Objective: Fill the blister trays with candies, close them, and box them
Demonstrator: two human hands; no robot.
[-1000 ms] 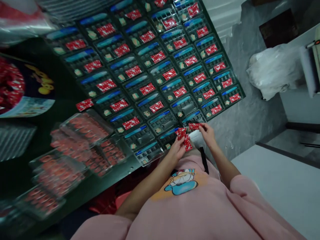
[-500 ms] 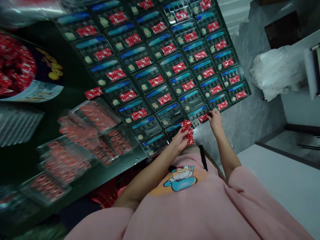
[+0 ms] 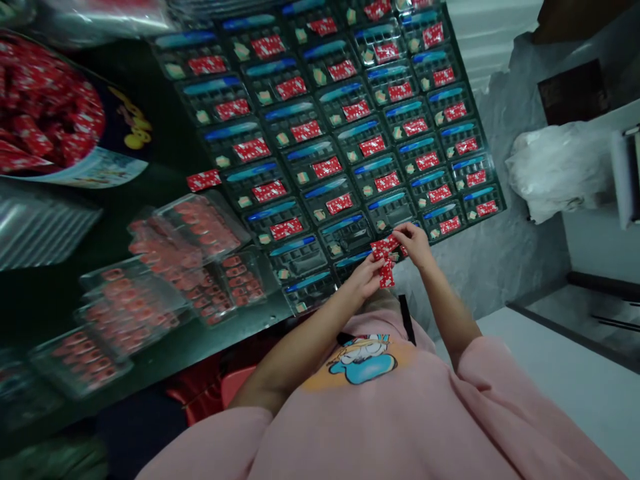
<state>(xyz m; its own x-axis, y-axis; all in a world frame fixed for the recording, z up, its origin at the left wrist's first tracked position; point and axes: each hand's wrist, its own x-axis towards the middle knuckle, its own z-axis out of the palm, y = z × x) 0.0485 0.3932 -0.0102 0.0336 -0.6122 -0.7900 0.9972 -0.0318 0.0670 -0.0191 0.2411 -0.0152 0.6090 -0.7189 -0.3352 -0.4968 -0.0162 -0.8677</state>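
My left hand [image 3: 367, 277] is closed around several small red packets with white marks [image 3: 386, 272], held over the near edge of the trays. My right hand [image 3: 415, 245] pinches the upper end of a red packet [image 3: 387, 244] beside the left fingers. Under and beyond both hands lie rows of dark compartmented trays [image 3: 303, 262], each with a blue pen-like stick [image 3: 393, 199]. Many also hold a red packet [image 3: 449, 225] and a small pale piece [image 3: 435, 233]. In several near trays no red packet shows. The hands partly hide the nearest ones.
At the left stands a round tub [image 3: 107, 172] full of red packets. A loose red packet [image 3: 204, 180] lies beside the trays. Clear boxes of reddish pieces [image 3: 125, 310] are stacked near the table edge [image 3: 200, 347]. White plastic bags [image 3: 560, 167] are at the right.
My right hand has moved left from a near-edge tray to the packets in my left hand and now grips one. The view has shifted slightly, so the trays appear further right.
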